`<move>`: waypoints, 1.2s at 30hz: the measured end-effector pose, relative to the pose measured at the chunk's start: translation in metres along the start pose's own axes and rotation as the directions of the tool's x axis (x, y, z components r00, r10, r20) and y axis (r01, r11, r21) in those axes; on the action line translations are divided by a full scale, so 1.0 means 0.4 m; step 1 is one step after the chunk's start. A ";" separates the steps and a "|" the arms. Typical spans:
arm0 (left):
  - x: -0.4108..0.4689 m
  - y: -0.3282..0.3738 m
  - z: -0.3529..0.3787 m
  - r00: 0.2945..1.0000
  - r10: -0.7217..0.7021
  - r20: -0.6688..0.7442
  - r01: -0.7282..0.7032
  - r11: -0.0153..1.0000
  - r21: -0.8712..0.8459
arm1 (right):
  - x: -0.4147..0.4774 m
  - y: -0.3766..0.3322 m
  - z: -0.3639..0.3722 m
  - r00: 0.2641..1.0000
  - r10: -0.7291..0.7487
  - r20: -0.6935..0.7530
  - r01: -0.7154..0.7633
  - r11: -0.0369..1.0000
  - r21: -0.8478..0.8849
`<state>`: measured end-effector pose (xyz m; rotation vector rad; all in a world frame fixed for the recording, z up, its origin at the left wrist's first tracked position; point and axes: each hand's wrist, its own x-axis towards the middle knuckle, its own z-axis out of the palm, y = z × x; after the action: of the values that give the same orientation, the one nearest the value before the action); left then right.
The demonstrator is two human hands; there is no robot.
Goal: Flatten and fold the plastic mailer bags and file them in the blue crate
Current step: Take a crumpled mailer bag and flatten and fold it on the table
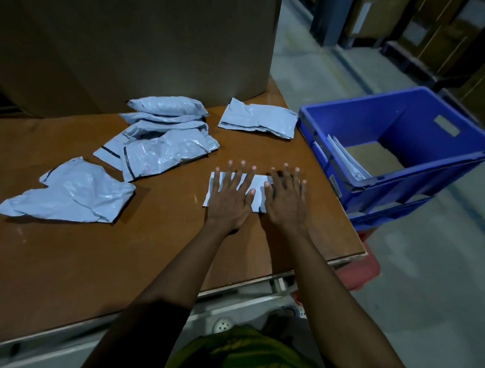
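Both hands lie flat with fingers spread and straight, pressing down on a folded mailer bag (pixel 256 188) rather than grasping it: the left hand (pixel 229 197) covers its left part and the right hand (pixel 286 198) its right part, thumbs nearly meeting over the middle. The bag sits on the brown table (pixel 65 259) near its right edge, just beside the blue crate (pixel 403 174), which stands off that edge and tilts toward the person. Inside the crate, a few filed bags (pixel 345 157) lean against the near-left wall, and a cardboard-coloured floor shows beyond them. Farther back on the table, a flattened bag (pixel 259 119) lies close to the crate's corner. To the left, a loose heap of bags (pixel 163 136) overlaps, one puffy one on the far side, and a crumpled bag (pixel 74 193) lies apart nearer the left. A large cardboard box (pixel 130 45) stands behind the heap.
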<state>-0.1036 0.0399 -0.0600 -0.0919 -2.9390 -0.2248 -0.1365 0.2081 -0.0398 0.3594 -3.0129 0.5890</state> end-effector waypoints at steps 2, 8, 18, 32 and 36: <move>0.007 0.000 0.024 1.000 0.010 0.025 -0.009 1.000 -0.009 | -0.004 0.014 0.013 0.999 -0.011 0.051 0.012 1.000 -0.006; -0.005 -0.017 0.067 0.999 -0.008 0.053 0.008 1.000 0.007 | -0.025 0.045 0.051 0.998 -0.066 -0.017 0.065 0.997 -0.037; 0.010 -0.026 0.017 0.965 -0.040 0.260 0.067 0.993 -0.094 | -0.019 0.045 0.054 0.999 -0.032 0.006 0.032 0.996 -0.078; -0.121 -0.064 -0.005 0.925 -0.376 0.054 0.378 0.926 -0.021 | -0.050 -0.002 0.032 0.995 -0.102 -0.023 0.099 0.990 -0.102; -0.115 -0.070 0.004 0.914 -0.396 0.089 0.396 0.918 0.016 | -0.069 0.001 0.049 0.985 -0.166 0.053 0.170 0.982 -0.086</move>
<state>-0.0609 0.0105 -0.0745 0.5139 -3.0170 -0.2870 -0.1097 0.2072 -0.0609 0.6220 -2.9985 0.4357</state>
